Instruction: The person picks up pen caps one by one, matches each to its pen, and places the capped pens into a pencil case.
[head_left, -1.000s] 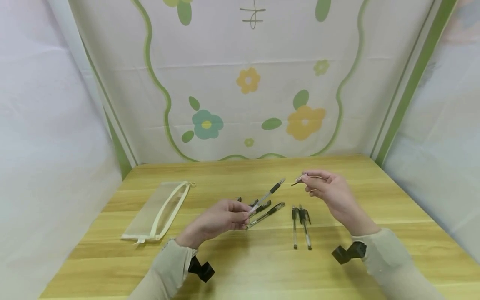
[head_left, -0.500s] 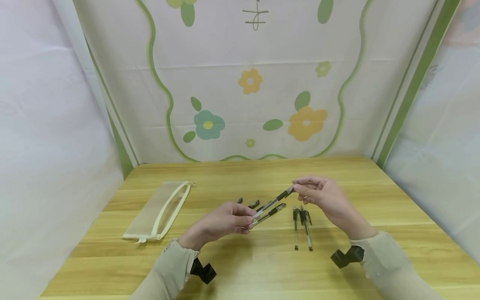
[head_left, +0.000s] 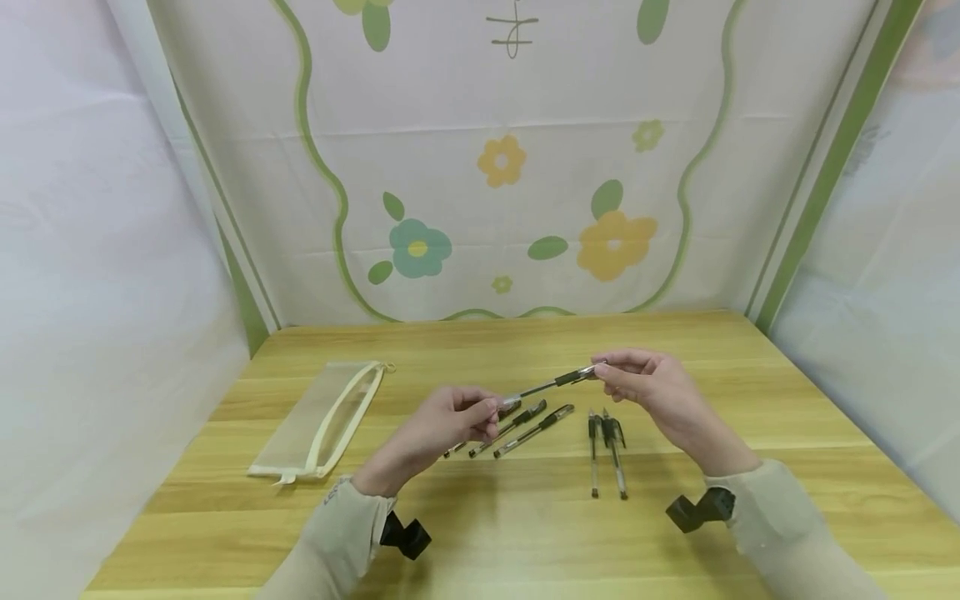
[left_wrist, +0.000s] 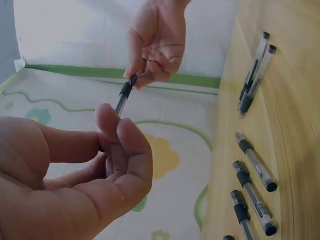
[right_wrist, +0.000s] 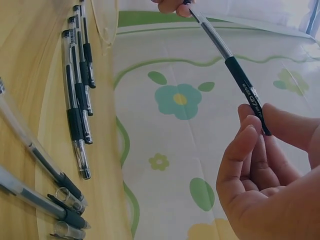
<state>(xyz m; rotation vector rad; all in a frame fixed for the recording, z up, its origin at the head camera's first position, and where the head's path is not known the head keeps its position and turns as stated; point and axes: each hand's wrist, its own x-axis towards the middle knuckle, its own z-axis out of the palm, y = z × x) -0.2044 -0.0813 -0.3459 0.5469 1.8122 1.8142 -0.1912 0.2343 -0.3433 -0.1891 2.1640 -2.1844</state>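
Observation:
One gel pen (head_left: 566,379) with a black grip is held in the air between both hands. My left hand (head_left: 453,421) pinches its clear rear end. At the dark front end, the fingers and thumb of my right hand (head_left: 652,387) pinch it; whether a cap sits there is partly hidden by the fingers. Below lie several similar pens (head_left: 534,432), side by side and slanted. Two more pens (head_left: 615,462) rest nearer the right hand, and the right wrist view shows their bare tips, with clear caps (right_wrist: 70,229) beside them.
A pale mesh zip pouch (head_left: 300,417) lies on the left of the wooden table (head_left: 510,533), its cream-edged mouth facing right. Behind the table hangs a flowered cloth (head_left: 420,167), and plain light cloth stands at both sides.
A second ago the hands were apart, the right holding a small thin piece off the pen's tip. Both now hold the pen, which has risen and turned flatter, away from the pens below.

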